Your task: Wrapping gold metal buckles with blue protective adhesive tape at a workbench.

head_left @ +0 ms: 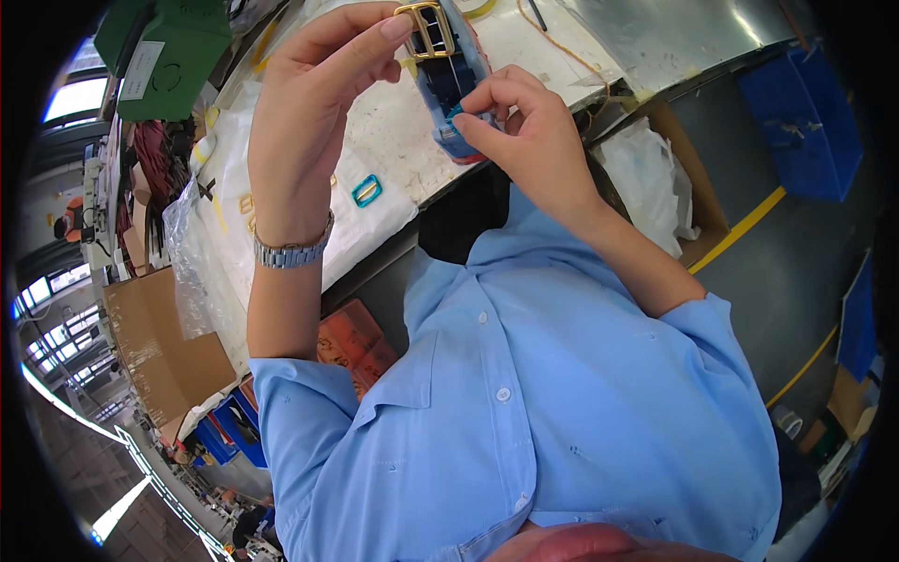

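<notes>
A white-topped work table point(393, 140) is seen beyond the blue shirt point(524, 403). An open cardboard box point(698, 201) at the table's edge is filled with crumpled white plastic point(646, 178); a blue bin point(805, 122) is seen further right, its contents too small to tell. A dark blue strap point(449, 80) is held raised over the table. It is gripped near its gold buckle point(426, 28) by the left hand point(300, 122), and pinched lower down by the right hand point(534, 140). A small teal buckle point(366, 191) lies on the table.
</notes>
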`<action>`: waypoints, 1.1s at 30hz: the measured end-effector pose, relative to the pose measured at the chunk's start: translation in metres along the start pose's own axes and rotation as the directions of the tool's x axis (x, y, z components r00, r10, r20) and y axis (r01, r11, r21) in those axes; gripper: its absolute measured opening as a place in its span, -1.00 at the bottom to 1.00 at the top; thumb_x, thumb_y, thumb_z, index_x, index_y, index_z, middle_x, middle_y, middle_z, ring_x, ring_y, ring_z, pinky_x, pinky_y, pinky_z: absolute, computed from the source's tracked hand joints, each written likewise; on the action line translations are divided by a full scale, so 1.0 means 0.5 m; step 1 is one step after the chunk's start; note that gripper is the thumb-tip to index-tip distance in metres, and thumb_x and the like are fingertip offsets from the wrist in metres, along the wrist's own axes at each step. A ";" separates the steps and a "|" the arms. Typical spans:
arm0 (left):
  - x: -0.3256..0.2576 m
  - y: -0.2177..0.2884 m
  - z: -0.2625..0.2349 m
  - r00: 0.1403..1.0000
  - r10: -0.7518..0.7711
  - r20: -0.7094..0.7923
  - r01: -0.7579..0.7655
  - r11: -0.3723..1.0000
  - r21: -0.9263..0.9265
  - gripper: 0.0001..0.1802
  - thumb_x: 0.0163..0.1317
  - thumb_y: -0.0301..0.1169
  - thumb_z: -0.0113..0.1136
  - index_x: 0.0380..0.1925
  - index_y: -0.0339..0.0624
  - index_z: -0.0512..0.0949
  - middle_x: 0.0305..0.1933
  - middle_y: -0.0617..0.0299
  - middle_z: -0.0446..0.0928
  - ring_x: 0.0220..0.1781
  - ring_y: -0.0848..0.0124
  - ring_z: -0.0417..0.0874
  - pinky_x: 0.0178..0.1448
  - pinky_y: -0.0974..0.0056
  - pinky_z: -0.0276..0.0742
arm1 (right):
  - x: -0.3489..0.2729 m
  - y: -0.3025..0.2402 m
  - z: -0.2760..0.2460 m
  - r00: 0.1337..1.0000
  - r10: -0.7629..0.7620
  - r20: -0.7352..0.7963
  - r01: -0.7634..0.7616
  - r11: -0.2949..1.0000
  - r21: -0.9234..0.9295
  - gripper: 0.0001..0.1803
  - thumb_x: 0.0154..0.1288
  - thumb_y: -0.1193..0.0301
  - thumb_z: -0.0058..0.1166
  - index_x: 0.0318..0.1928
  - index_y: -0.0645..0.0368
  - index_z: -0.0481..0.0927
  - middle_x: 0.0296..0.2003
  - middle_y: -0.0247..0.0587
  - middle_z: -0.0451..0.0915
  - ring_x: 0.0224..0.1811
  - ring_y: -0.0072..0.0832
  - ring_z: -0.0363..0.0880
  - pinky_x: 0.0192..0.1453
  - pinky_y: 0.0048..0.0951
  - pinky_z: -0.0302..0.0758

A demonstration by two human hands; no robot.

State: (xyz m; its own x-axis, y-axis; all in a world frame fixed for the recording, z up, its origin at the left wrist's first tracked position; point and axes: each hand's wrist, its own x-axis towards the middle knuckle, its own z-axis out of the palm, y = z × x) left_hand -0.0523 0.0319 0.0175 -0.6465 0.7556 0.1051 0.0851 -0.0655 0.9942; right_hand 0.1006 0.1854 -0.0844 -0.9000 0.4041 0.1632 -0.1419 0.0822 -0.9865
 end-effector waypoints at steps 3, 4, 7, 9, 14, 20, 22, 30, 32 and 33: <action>-0.058 0.032 0.020 0.994 -0.090 -0.067 0.084 0.992 -0.094 -0.76 0.58 -0.39 0.32 0.04 -0.39 0.72 -0.17 0.21 0.72 -0.28 0.49 0.68 -0.14 0.35 0.62 | -0.018 -0.011 -0.002 1.000 -0.015 0.002 0.015 0.995 0.099 -0.82 0.34 0.43 0.44 -0.19 0.29 0.74 -0.14 -0.26 0.60 -0.25 -0.56 0.58 -0.15 -0.46 0.53; -0.080 0.042 0.028 0.983 -0.166 -0.082 0.149 0.973 -0.178 -0.76 0.56 -0.38 0.36 0.00 -0.37 0.73 -0.21 0.23 0.71 -0.36 0.51 0.66 -0.23 0.38 0.60 | -0.033 -0.026 -0.007 1.000 -0.008 -0.001 0.008 0.995 0.102 -0.82 0.34 0.43 0.44 -0.19 0.29 0.74 -0.14 -0.26 0.60 -0.25 -0.56 0.58 -0.15 -0.46 0.53; -0.146 0.053 0.070 0.968 -0.216 -0.132 0.202 0.973 -0.113 -0.78 0.58 -0.40 0.32 -0.05 -0.41 0.70 -0.30 0.18 0.72 -0.44 0.48 0.68 -0.33 0.38 0.61 | -0.104 -0.054 -0.024 0.980 0.143 0.137 -0.178 0.941 0.288 -0.86 0.49 0.45 0.35 -0.18 0.30 0.73 -0.05 -0.28 0.74 -0.33 -0.71 0.60 -0.23 -0.63 0.52; -0.184 0.049 0.097 0.948 -0.272 -0.167 0.264 0.962 -0.067 -0.80 0.57 -0.43 0.32 -0.08 -0.44 0.69 -0.37 0.14 0.73 -0.49 0.46 0.70 -0.36 0.40 0.62 | -0.130 -0.077 -0.036 0.929 0.287 0.234 -0.354 0.873 0.336 -0.86 0.53 0.46 0.31 -0.14 0.32 0.71 -0.08 -0.22 0.79 -0.31 -0.68 0.67 -0.22 -0.61 0.57; -0.233 0.007 0.134 0.917 -0.360 -0.169 0.349 0.933 -0.093 -0.84 0.55 -0.49 0.33 -0.10 -0.44 0.68 -0.36 0.10 0.75 -0.47 0.46 0.72 -0.35 0.40 0.62 | -0.152 -0.051 -0.041 0.879 0.341 0.332 -0.460 0.789 0.407 -0.85 0.63 0.48 0.21 -0.05 0.36 0.66 -0.17 -0.10 0.87 -0.22 -0.53 0.82 -0.11 -0.47 0.75; -0.246 -0.030 0.154 0.918 -0.354 -0.177 0.349 0.935 -0.060 -0.86 0.58 -0.53 0.30 -0.10 -0.46 0.67 -0.34 0.10 0.76 -0.46 0.47 0.73 -0.31 0.42 0.62 | -0.164 -0.042 -0.034 0.893 0.341 0.294 -0.437 0.812 0.387 -0.84 0.61 0.53 0.15 0.03 0.40 0.67 -0.19 -0.12 0.86 -0.15 -0.52 0.85 0.01 -0.48 0.76; -0.245 -0.032 0.161 0.923 -0.339 -0.183 0.337 0.940 -0.042 -0.86 0.58 -0.53 0.29 -0.10 -0.46 0.67 -0.34 0.10 0.77 -0.46 0.48 0.73 -0.33 0.43 0.61 | -0.167 -0.041 -0.035 0.895 0.336 0.293 -0.432 0.817 0.381 -0.83 0.61 0.54 0.14 0.05 0.40 0.67 -0.19 -0.13 0.86 -0.13 -0.52 0.85 0.03 -0.49 0.75; -0.237 -0.030 0.166 0.904 -0.380 -0.197 0.390 0.921 0.013 -0.84 0.58 -0.51 0.30 -0.14 -0.46 0.67 -0.36 0.10 0.77 -0.49 0.49 0.72 -0.36 0.44 0.60 | -0.169 -0.045 -0.039 0.893 0.331 0.305 -0.436 0.804 0.404 -0.77 0.61 0.55 0.12 0.13 0.42 0.67 -0.14 -0.11 0.86 -0.09 -0.49 0.87 0.06 -0.49 0.76; -0.232 -0.028 0.167 0.898 -0.391 -0.201 0.404 0.915 0.023 -0.84 0.58 -0.51 0.31 -0.15 -0.46 0.67 -0.37 0.10 0.77 -0.50 0.48 0.72 -0.37 0.44 0.59 | -0.171 -0.049 -0.037 0.905 0.321 0.279 -0.411 0.829 0.380 -0.75 0.61 0.55 0.12 0.15 0.44 0.67 -0.14 -0.10 0.86 -0.09 -0.49 0.87 0.05 -0.49 0.77; -0.230 -0.027 0.168 0.891 -0.402 -0.210 0.417 0.909 0.030 -0.84 0.58 -0.50 0.31 -0.15 -0.46 0.68 -0.37 0.10 0.76 -0.51 0.48 0.72 -0.38 0.44 0.59 | -0.172 -0.050 -0.037 0.915 0.311 0.258 -0.388 0.852 0.352 -0.74 0.61 0.55 0.12 0.16 0.45 0.68 -0.13 -0.08 0.86 -0.09 -0.49 0.88 0.03 -0.49 0.77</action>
State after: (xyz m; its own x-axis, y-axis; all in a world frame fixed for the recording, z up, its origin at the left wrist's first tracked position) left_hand 0.0846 0.0003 -0.0099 -0.7695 0.5633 -0.3011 -0.1692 0.2748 0.9465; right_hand 0.1889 0.1654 -0.0735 -0.9738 0.1600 -0.1614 0.0839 -0.4073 -0.9095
